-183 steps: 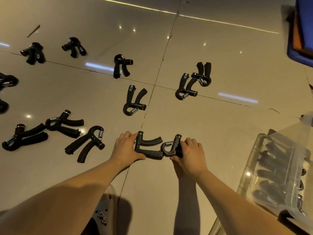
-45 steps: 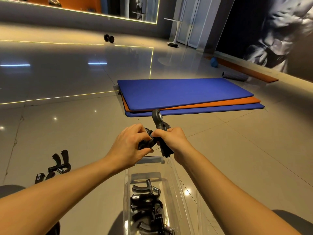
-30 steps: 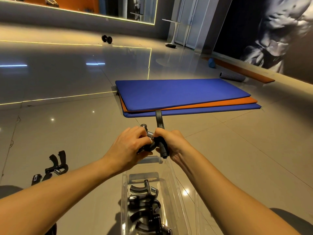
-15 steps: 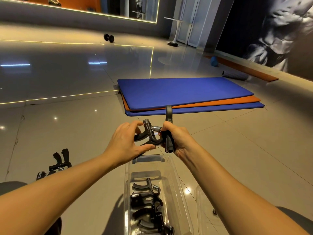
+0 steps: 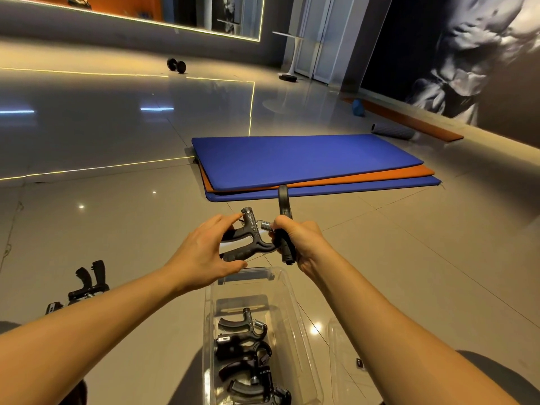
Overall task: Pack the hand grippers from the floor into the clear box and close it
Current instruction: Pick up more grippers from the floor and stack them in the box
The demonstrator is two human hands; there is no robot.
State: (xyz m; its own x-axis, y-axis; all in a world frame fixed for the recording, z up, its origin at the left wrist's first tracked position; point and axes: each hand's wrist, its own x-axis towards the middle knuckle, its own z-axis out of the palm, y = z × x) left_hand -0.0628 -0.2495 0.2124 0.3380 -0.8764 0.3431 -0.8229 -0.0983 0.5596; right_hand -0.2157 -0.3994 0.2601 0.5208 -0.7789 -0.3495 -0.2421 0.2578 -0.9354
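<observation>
Two black hand grippers are held above the far end of the clear box [image 5: 287, 290]. My left hand [image 5: 204, 255] pinches one hand gripper [image 5: 251, 241] lying sideways, with its metal spring and knob showing. My right hand [image 5: 295, 238] is closed on the second hand gripper [image 5: 284, 226], which stands upright with one handle above the fist. The two grippers touch near the spring. Several black hand grippers [image 5: 248, 361] lie inside the box. Two more hand grippers [image 5: 87, 283] lie on the floor at the left.
The clear lid [image 5: 347, 372] lies on the floor to the right of the box. Stacked blue and orange mats [image 5: 306, 165] lie beyond my hands. A dumbbell [image 5: 176, 65], a foam roller [image 5: 393, 131] and a white table base stand far back on glossy tiles.
Since six seconds ago I lifted the two grippers from the floor and turned to the box. In the last second my hands drew slightly apart, exposing the left gripper's spring and knob.
</observation>
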